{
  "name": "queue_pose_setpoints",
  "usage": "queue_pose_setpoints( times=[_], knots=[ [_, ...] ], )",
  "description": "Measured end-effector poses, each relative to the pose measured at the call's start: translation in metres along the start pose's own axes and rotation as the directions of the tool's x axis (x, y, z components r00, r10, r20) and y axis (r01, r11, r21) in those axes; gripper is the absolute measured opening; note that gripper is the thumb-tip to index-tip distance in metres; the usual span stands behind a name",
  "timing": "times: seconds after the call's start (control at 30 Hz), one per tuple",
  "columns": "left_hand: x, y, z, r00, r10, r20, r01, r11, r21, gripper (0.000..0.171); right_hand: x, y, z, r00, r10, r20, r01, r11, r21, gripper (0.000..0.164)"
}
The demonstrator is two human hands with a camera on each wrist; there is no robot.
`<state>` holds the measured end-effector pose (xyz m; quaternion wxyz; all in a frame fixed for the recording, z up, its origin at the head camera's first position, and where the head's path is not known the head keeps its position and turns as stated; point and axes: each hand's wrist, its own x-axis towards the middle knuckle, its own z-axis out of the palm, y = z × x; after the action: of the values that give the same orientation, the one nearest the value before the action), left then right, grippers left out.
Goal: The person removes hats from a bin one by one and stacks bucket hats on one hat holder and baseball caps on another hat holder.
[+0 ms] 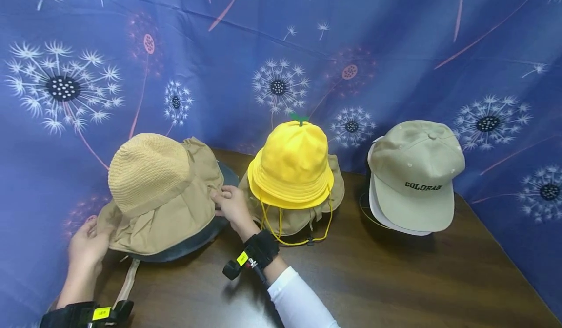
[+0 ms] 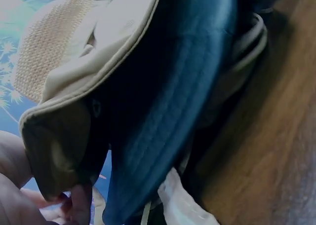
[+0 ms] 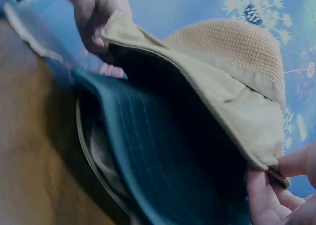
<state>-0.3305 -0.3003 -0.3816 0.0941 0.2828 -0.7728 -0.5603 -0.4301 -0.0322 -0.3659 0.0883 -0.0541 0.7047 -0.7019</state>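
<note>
A tan sun hat [image 1: 149, 176] with a woven crown and a wide cloth brim sits at the left. My left hand [image 1: 89, 247] pinches the brim's left edge. On the opposite side, the thumb and fingers of my right hand [image 1: 231, 207] grip the same brim. Beneath it lies a dark blue hat [image 1: 193, 245], whose stitched brim shows in both wrist views. In the right wrist view the tan brim [image 3: 217, 101] stands apart from the blue one, leaving a dark gap. A pale strap [image 1: 129, 280] hangs down by my left wrist.
Mid-table, a yellow bucket hat [image 1: 294, 167] with a green sprout and yellow cord rests over a khaki hat [image 1: 337, 186]. At the right, a beige cap [image 1: 417, 172] with dark lettering covers a white one. A blue dandelion-print curtain [image 1: 219, 64] hangs behind the brown wooden table [image 1: 377, 279].
</note>
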Motion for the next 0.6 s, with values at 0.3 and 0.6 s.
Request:
queue_pose_setpoints(
  times=[0.3,0.6],
  knots=[
    [-0.008,-0.008,-0.010,0.999,0.035,0.024,-0.026,0.955,-0.297,0.058,-0.015,-0.008,-0.009,0.999,-0.032,-0.039,0.036,0.992,0.118,0.046],
    [-0.018,-0.004,-0.016,0.979,0.199,-0.047,-0.156,0.582,-0.798,0.051,-0.025,-0.021,-0.002,0.998,-0.059,-0.029,0.063,0.986,0.157,0.042]
  ],
)
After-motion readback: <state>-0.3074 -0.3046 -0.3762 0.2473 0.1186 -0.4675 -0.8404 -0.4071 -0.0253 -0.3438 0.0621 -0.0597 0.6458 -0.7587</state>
